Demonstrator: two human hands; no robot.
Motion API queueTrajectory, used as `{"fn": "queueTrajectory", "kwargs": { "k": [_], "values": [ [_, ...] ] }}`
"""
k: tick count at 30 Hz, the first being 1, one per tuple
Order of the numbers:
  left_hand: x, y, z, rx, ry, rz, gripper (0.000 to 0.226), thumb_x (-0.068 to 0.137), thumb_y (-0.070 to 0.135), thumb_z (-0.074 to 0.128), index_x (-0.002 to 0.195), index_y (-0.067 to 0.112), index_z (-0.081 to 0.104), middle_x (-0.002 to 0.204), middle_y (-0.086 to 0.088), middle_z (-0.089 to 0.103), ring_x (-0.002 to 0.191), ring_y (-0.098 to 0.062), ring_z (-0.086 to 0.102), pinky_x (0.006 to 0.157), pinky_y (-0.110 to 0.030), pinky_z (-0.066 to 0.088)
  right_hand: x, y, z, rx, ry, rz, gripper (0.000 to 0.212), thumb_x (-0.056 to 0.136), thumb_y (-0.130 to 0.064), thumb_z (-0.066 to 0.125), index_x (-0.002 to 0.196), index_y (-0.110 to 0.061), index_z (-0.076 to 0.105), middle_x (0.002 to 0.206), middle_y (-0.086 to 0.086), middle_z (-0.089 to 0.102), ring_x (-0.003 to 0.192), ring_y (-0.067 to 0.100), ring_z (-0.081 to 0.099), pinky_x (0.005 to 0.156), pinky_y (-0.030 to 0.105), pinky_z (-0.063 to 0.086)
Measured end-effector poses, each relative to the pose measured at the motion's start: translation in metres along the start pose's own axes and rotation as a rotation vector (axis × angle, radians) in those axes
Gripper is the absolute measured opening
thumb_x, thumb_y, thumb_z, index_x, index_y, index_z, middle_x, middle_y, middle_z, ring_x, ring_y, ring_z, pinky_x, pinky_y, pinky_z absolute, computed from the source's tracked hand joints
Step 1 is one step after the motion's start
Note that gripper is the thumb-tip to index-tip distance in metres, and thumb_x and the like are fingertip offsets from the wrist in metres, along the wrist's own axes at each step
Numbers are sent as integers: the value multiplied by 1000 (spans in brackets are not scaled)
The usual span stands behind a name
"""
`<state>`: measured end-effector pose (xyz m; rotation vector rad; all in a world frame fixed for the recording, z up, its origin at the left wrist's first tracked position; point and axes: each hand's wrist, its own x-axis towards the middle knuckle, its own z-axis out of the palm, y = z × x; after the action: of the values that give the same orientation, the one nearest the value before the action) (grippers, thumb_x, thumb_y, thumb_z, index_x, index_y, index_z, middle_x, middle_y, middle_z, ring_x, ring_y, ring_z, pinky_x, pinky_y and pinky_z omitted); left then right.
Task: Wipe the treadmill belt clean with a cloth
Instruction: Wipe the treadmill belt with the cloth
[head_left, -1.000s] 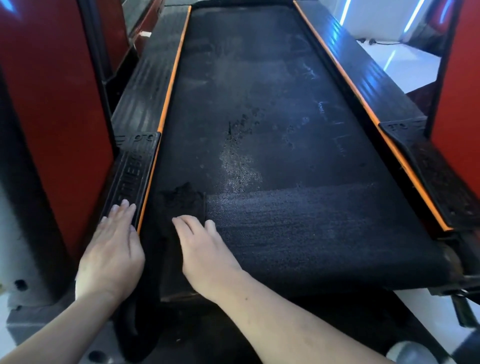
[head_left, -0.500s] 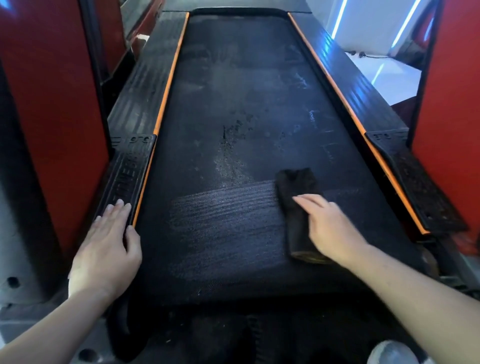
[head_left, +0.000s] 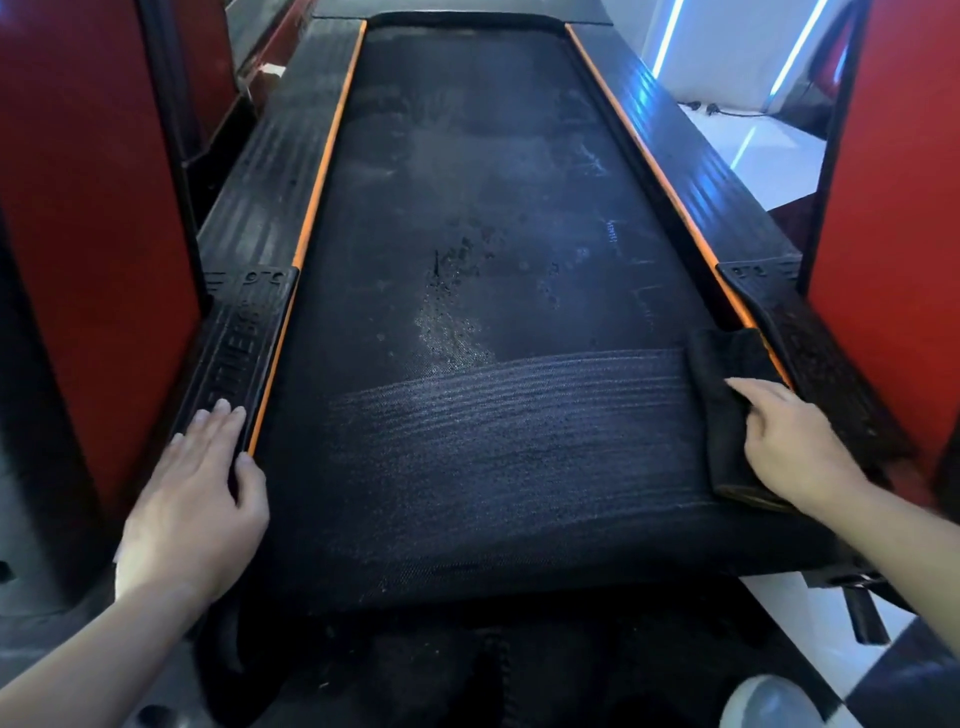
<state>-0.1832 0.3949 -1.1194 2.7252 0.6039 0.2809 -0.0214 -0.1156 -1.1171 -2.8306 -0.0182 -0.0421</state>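
Observation:
The black treadmill belt (head_left: 483, 249) runs away from me, with pale dusty specks in its middle and a streaked wiped band across its near end. A folded black cloth (head_left: 724, 379) lies at the belt's right edge, against the orange stripe. My right hand (head_left: 789, 441) presses flat on the cloth with straight fingers. My left hand (head_left: 192, 499) rests flat on the left side rail (head_left: 234, 332), its thumb at the belt's edge.
Black ribbed side rails with orange stripes border the belt; the right rail (head_left: 821, 353) is beside the cloth. Red uprights (head_left: 88, 234) stand close on both sides. A white floor with a cable (head_left: 727, 111) shows at the far right. A shoe tip (head_left: 769, 701) is at bottom right.
My right hand has swept the cloth from the belt's left edge across to its right edge, leaving a streaked band. My left hand has stayed on the left rail.

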Motion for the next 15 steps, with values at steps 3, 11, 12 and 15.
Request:
{"fn": "queueTrajectory", "kwargs": {
  "k": [3,11,12,15],
  "values": [
    [-1,2,0,1,10,3,53,99,23,39,152,19,35,161,9,24,148,-1,11,122,-29,8,-6,-17,3,91,19,75,42,102,-23,39,142,-20,53,149,2,47,128,36,45,114,42,30],
    [0,1,-1,9,2,5,53,99,23,38,152,18,33,161,8,23,149,-3,11,123,-31,10,-13,-70,9,86,-4,81,50,93,-31,59,137,-8,57,139,4,52,118,34,52,106,42,42],
    [0,1,-1,9,1,7,54,99,23,38,152,17,33,162,8,23,149,-3,11,123,-32,10,-15,-81,14,100,4,49,49,93,-30,59,136,-7,59,137,4,53,117,34,53,106,42,42],
    [0,2,-2,5,-6,6,54,99,22,37,153,18,32,162,9,22,149,-2,10,123,-31,9,-22,-124,33,123,-2,-70,46,91,-27,58,133,-8,61,134,5,56,112,35,54,102,42,45]
  ]
}}
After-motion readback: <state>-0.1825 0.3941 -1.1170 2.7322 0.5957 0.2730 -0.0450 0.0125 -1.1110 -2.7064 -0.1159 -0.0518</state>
